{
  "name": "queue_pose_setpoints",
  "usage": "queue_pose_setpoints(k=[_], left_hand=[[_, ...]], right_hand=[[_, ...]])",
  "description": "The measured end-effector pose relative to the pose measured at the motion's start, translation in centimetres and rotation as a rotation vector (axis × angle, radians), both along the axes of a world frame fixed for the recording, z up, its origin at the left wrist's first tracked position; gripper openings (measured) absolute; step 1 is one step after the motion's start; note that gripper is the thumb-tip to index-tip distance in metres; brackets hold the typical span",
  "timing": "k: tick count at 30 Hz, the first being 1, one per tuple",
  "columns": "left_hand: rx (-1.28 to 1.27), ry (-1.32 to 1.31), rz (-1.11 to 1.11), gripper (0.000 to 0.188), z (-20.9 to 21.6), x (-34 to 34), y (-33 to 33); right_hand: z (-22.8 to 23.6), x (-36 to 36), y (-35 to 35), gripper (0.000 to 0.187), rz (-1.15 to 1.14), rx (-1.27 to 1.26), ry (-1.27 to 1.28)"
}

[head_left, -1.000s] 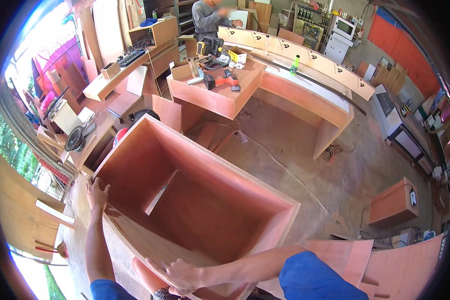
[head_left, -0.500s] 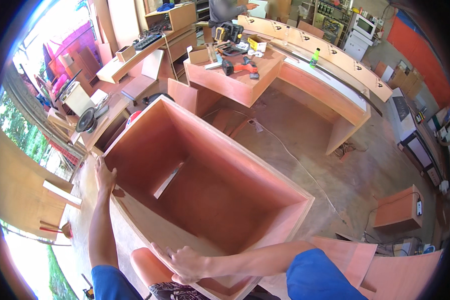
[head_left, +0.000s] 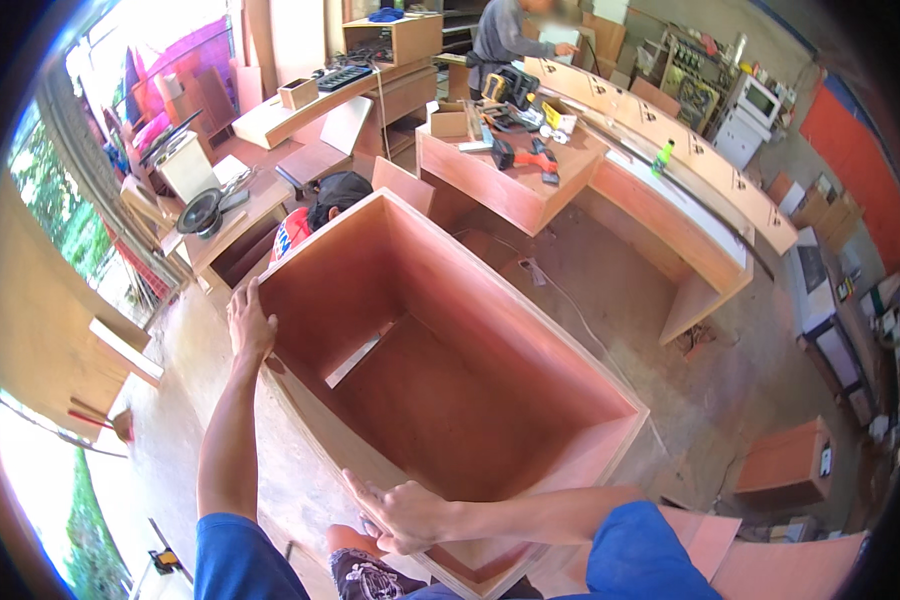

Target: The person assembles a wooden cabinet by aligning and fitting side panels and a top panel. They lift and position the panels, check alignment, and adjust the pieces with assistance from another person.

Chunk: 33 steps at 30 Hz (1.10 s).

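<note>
A large open-topped wooden box (head_left: 450,410) with reddish-brown inner faces and pale plywood edges fills the middle of the view, tilted toward me. A narrow slot lets light through low on its inside. My left hand (head_left: 251,322) is closed over the left corner of the rim, the thumb toward the inside. Along the near edge, my right hand (head_left: 400,512) grips the rim, its index finger stretched along the wood and my forearm crossing the box's near right corner. Part of the right hand's grip is hidden behind the edge.
Behind the box crouches a person in a dark cap (head_left: 340,196), mostly hidden. Another person (head_left: 510,45) stands at the far bench. A drill (head_left: 525,160) and a green bottle (head_left: 663,157) rest on the bench units. A speaker (head_left: 201,213) lies at left; a cord crosses the floor.
My view has shifted, so the scene sits further right and lower. The capped person behind the box now shows much more. Both hands keep their hold on the rim.
</note>
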<state>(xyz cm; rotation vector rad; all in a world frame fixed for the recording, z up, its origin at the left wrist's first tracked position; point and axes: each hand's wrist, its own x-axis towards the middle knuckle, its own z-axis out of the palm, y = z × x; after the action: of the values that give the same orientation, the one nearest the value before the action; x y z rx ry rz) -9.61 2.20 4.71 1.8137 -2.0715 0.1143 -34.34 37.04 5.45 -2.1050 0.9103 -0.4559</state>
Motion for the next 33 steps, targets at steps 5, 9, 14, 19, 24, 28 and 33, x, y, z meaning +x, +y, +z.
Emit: queue_pose_setpoints(k=[5,9,14,19,24,28,33], left_hand=[[-0.015,-0.045,0.018,0.082,-0.1,0.0,0.5],[-0.032,-0.070,0.042,0.078,-0.6,0.8,0.2],[-0.028,-0.027,0.039,0.076,-0.6,1.6,0.8],[0.022,-0.044,0.002,0.083,-0.7,1.7,1.0],[-0.084,0.170,-0.027,0.075,0.4,1.9,1.7],[-0.139,0.160,0.088,0.088,2.0,-1.1,9.5],[0.306,0.435,0.189,0.106,1.5,-6.6,22.6]], right_hand=[[0.8,-0.3,0.4,0.117,-0.010,0.208,0.099],[2.4,0.3,1.1,0.107,-0.173,0.128,0.027],[4.2,2.0,3.9,0.085,-0.453,0.013,0.197],[5.3,2.3,10.9,0.065,-0.730,0.191,0.414],[5.4,0.0,17.2,0.052,-0.747,0.080,0.632],[3.6,-0.7,19.0,0.047,-0.778,-0.057,0.657],[2.3,-3.1,19.9,0.047,-0.795,-0.365,0.054]])
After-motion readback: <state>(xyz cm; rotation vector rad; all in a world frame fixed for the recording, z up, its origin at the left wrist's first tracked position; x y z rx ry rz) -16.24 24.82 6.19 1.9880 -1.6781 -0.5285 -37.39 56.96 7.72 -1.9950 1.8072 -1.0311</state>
